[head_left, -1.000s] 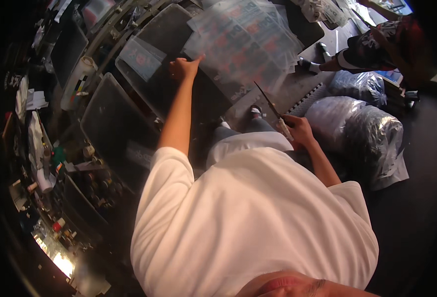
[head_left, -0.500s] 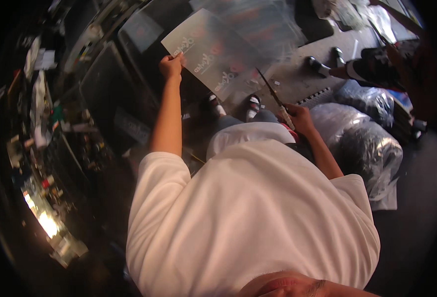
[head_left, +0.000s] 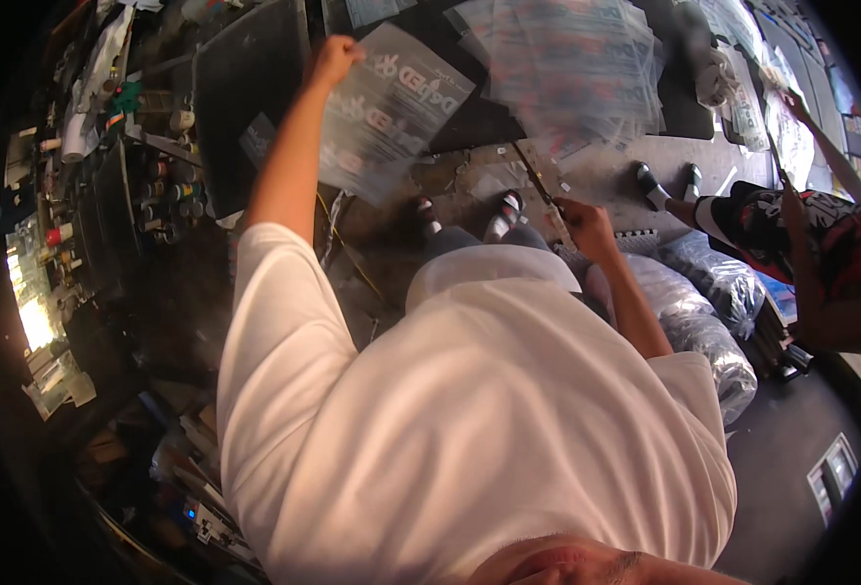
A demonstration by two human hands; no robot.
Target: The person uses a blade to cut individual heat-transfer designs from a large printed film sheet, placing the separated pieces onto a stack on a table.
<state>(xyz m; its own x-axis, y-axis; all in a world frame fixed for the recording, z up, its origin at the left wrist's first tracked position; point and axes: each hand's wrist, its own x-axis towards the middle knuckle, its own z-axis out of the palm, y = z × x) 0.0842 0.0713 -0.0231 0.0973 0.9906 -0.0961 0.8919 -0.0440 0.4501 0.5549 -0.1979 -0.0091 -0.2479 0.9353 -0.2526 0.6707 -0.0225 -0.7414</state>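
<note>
Left hand (head_left: 337, 60) grips a flat translucent plastic sheet (head_left: 391, 115); right hand (head_left: 587, 230) grips a long dark blade (head_left: 536, 175). Stuffed clear plastic bags (head_left: 672, 300) lie right.

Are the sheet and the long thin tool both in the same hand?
No, the left hand holds the sheet, while the right hand holds the tool.

- The pile (head_left: 582, 73) lies on the worktop (head_left: 484, 129) ahead, overhanging its near edge.
- The sheet (head_left: 396, 112) hangs from the left hand (head_left: 333, 60), left of the pile and apart from it.
- The knife (head_left: 536, 181) is in the right hand (head_left: 589, 229), its tip near the worktop's edge.
- Bags (head_left: 679, 292) lie right of the right hand, before a co-worker (head_left: 747, 229).
- Jars (head_left: 172, 191) stand well left of the sheet.
</note>
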